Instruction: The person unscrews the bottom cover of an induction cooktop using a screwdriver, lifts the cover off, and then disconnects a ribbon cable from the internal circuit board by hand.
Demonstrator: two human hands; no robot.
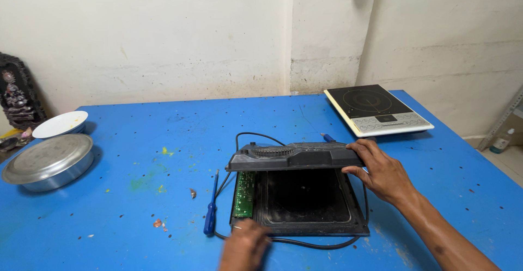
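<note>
Induction cooker opened up on the blue table [136, 156]

Right hand [381, 173] grips the lifted black housing [294, 156]; left hand [245, 246], blurry, fingers unclear, rests at the glass panel's [305, 197] near edge.

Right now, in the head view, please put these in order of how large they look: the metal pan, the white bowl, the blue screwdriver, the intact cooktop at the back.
1. Intact cooktop and metal pan: about alike, and the cooktop lies farther off, so I do not rank them.
2. White bowl.
3. Blue screwdriver, long but thin.
</note>
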